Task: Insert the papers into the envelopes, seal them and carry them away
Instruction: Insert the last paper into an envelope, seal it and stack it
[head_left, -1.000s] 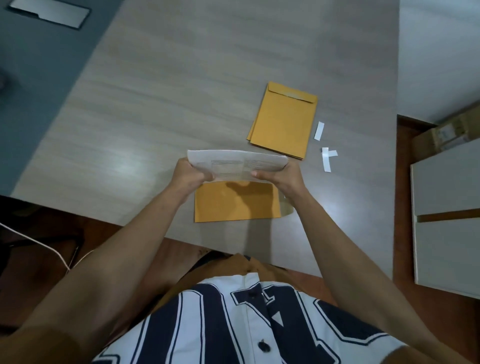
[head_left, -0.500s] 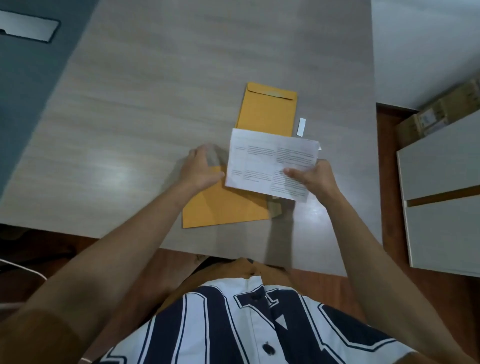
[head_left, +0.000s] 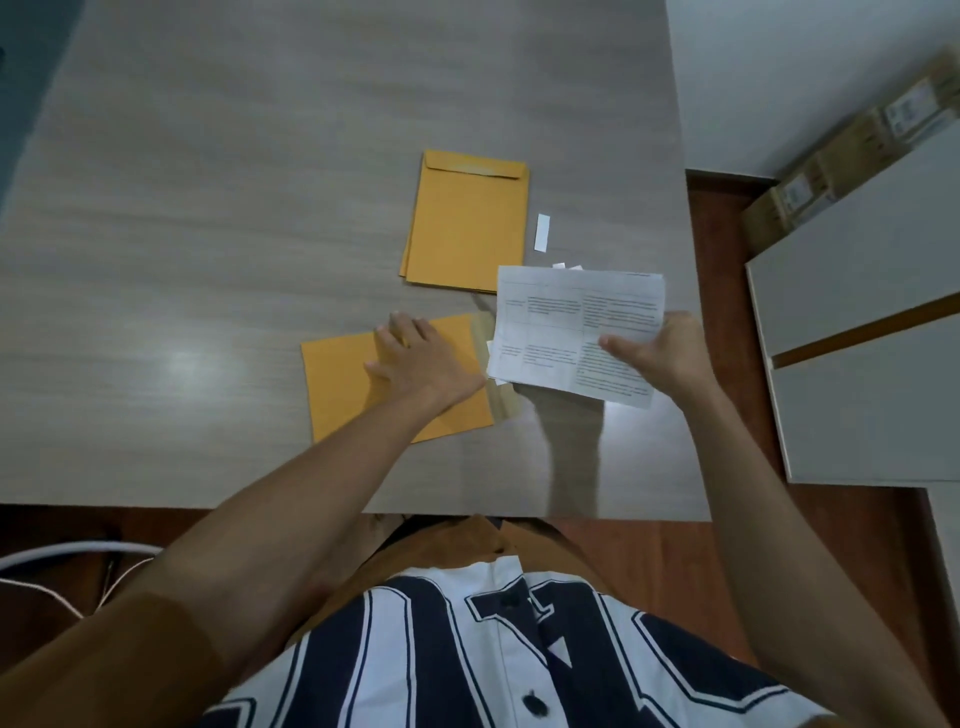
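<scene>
One second ago both hands held the paper together above the envelope. Now the left hand (head_left: 421, 364) has let it go and lies flat on the open envelope (head_left: 343, 395), fingers straight and a little spread, pressing it to the table (head_left: 208, 234). The right hand (head_left: 665, 353) alone holds the paper (head_left: 566, 332), pinched at its right border with the thumb on top. The paper has moved to the right and now hangs over the flap (head_left: 503, 405), which points toward the right edge of the table. No part of the sheet is inside yet.

The open envelope lies close to the near edge of the table, right of the middle. The stack of envelopes (head_left: 467, 223) lies further from that edge, apart from it, and a white strip (head_left: 543, 233) lies just beside the stack, on the side of the right edge.

In my judgement the insertion is now prepared: one hand fixes the envelope and the other brings the sheet to its mouth. The mouth looks flat, so it probably must be lifted before the paper can slide in. Sealing and carrying away are not yet begun
</scene>
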